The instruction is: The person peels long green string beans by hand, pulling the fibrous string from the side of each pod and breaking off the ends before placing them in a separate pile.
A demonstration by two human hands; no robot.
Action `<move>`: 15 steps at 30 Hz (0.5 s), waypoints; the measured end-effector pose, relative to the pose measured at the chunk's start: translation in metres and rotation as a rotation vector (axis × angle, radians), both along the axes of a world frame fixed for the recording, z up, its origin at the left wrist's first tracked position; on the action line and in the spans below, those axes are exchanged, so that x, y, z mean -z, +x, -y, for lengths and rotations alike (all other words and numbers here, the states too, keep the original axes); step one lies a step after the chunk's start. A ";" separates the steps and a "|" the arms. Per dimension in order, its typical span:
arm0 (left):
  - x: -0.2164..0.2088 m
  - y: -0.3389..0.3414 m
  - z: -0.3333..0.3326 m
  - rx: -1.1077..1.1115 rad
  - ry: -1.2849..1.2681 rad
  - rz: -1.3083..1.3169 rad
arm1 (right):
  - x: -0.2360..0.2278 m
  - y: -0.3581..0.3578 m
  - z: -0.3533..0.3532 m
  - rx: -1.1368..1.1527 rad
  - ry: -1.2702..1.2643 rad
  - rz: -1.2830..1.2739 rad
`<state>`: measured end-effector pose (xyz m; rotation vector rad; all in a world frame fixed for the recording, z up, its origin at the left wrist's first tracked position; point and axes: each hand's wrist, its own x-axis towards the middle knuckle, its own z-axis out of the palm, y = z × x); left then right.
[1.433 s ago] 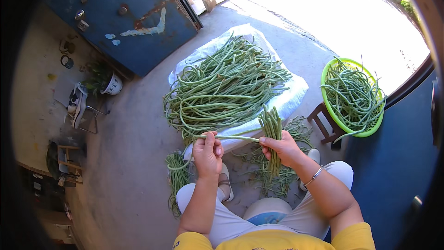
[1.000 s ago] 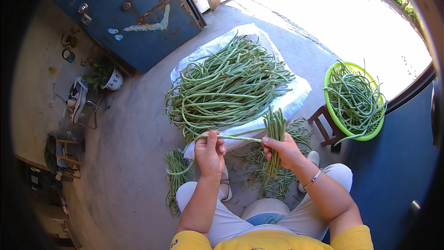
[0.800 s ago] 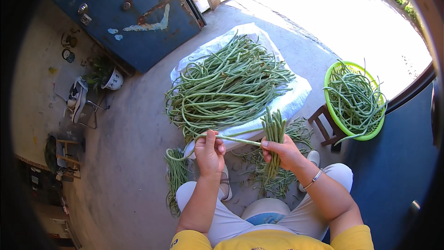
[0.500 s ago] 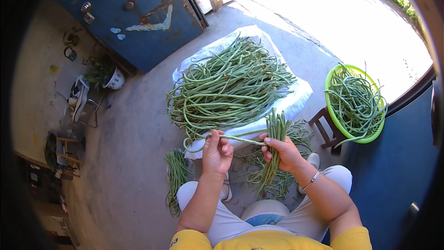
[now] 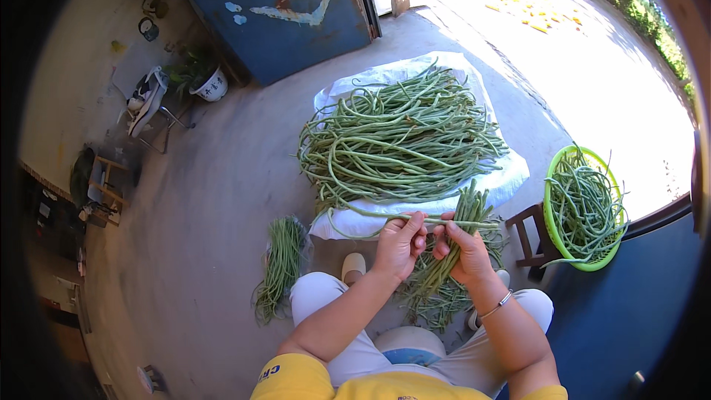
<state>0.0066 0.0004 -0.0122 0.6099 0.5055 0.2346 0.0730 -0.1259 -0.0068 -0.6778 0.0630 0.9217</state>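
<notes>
My left hand (image 5: 400, 247) pinches a single long bean (image 5: 368, 212), whose far end trails back toward the pile. Close beside it, my right hand (image 5: 465, 250) is closed around a bunch of shorter bean lengths (image 5: 468, 211), held nearly upright and tilted. The single bean crosses the upper part of this bunch. Ahead of both hands, a large pile of long green beans (image 5: 404, 141) lies on a white sheet (image 5: 509, 178). Below the right hand, more cut bean pieces (image 5: 437, 307) lie on the floor between my feet, partly hidden by the bunch.
A bundle of beans (image 5: 281, 259) lies on the floor at left. On the right, a lime-green basket (image 5: 549, 211) of beans rests on a brown wooden stool (image 5: 531, 237). A blue door (image 5: 296, 37) stands at the back, with a potted plant (image 5: 211, 85) and folding chair (image 5: 152, 100) left of it.
My left hand has moved right along the bean, up close to my right hand. The bean now lies across the bunch. The whole view has shifted, and both hands remain closed.
</notes>
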 end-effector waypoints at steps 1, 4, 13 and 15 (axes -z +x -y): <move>0.000 0.000 0.000 0.008 -0.006 0.010 | -0.001 0.003 0.000 0.009 -0.015 0.007; -0.003 -0.002 -0.008 -0.075 -0.164 0.074 | 0.002 0.008 -0.001 0.061 -0.035 -0.021; -0.016 -0.018 -0.050 -0.295 0.175 0.082 | 0.003 0.033 0.016 0.189 -0.018 -0.036; -0.018 -0.019 -0.052 -0.275 0.225 0.083 | 0.001 0.035 0.018 0.200 -0.038 -0.023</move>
